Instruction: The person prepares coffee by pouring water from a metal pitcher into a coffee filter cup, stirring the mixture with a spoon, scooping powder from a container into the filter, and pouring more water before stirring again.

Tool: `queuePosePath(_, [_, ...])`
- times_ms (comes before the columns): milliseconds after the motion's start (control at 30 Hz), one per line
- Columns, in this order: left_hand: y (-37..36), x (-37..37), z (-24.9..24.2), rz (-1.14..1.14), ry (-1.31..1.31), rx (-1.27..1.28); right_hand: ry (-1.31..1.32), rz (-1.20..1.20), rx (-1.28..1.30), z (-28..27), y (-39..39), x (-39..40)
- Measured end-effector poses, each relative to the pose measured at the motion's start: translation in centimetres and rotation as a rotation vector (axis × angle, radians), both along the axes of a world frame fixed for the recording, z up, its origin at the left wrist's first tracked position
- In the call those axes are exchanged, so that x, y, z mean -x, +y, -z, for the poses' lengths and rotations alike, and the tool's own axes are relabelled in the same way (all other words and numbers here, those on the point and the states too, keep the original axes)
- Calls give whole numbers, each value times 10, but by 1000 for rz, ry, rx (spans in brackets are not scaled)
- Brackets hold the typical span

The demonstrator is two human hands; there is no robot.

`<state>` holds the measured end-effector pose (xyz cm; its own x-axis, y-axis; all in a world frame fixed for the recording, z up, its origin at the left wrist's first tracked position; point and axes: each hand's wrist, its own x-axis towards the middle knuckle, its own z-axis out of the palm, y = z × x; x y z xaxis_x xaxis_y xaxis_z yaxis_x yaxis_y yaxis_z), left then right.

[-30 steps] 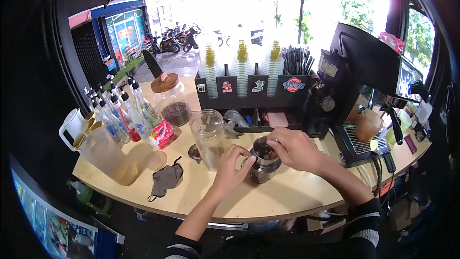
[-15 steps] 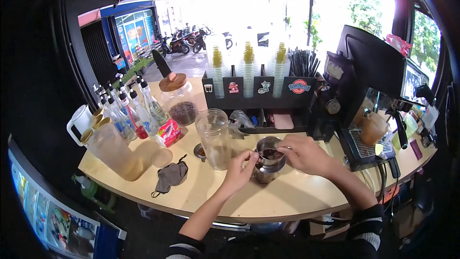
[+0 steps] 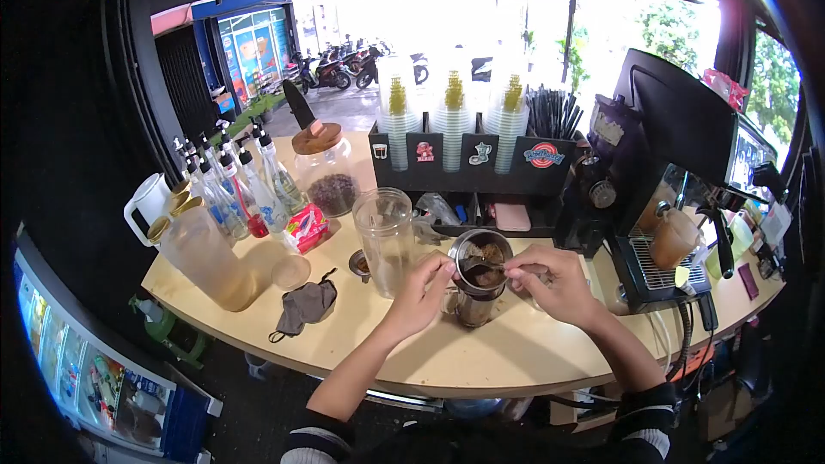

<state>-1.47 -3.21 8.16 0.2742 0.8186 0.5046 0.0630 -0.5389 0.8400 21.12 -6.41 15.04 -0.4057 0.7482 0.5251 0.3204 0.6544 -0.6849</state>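
Note:
A round metal cup [image 3: 504,245] with brown, wet-looking contents is tilted so its inside shows, above a see-through vessel [image 3: 475,309] on the counter. The fingers of my left hand [image 3: 419,294] are closed on the metal cup's left rim. My right hand [image 3: 557,285] pinches the thin handle of what looks like a spoon [image 3: 471,264], whose bowl is inside the cup. A tall clear container [image 3: 384,241] stands just left of the metal cup. Beside it is a small metal dish [image 3: 359,265].
On the left are a jug [image 3: 202,253], pump bottles [image 3: 245,185], a jar [image 3: 333,189], a red packet [image 3: 307,228] and a grey cloth mask [image 3: 305,308]. A cup rack [image 3: 468,163] stands behind, and an espresso machine [image 3: 670,129] with a brown drink [image 3: 675,241] at right.
The metal cup has been raised and tipped, so brown contents show where dark contents showed before. Both hands have moved slightly with it. The camera view has shifted a little.

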Motion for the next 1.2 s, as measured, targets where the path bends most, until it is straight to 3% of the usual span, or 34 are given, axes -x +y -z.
queuePosePath(167, [8,5,-2,22,11,55,86,86,54,7,-1,1])
queuePosePath(500, [15,13,-13,0,195,-132,-197,-36,-101,6,-6,-7])
queuePosePath(733, [18,14,-16,31,238,-161,-163,17,-49,7,-8,-6])
queuePosePath(833, [20,13,-13,33,258,-188,-15,109,-63,13,-9,3])
queuePosePath(900, [20,13,-10,25,306,-172,192,43,165,27,-6,5])
queuePosePath(967, [21,10,-6,54,282,-174,253,28,190,36,-4,5])
queuePosePath(1033, [20,8,-4,81,256,-171,372,155,219,40,-3,3])
queuePosePath(1200, [19,7,-6,37,292,-252,331,116,129,43,-9,4])
